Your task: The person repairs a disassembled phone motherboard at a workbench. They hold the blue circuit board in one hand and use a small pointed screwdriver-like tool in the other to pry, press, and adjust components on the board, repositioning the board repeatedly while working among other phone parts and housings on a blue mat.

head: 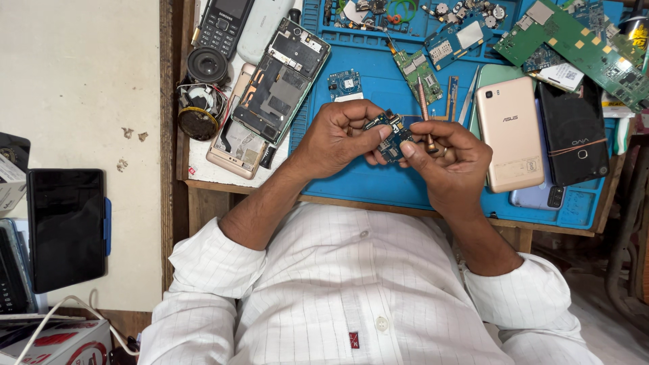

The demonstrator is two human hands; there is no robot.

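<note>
Left hand (pixel 336 138): fingers pinch the left edge of a small blue circuit board (pixel 389 136).
Right hand (pixel 451 161): fingers pinch the board's right edge; a brass-tipped tool (pixel 426 118) lies across this hand.
Board location: held above the blue work mat (pixel 378 81), near the bench front edge.
Right of the hands: gold phone (pixel 512 133), back up, beside a black phone (pixel 573 134).
Left of the hands: opened phone chassis (pixel 280 80), round speaker parts (pixel 201 101).

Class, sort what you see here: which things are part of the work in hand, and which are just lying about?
In hand:
left hand
right hand
small circuit board, held by both
screwdriver, in the right hand

Lying about:
gold phone
opened phone
keypad phone
green circuit board
round speakers
blue mat
</note>
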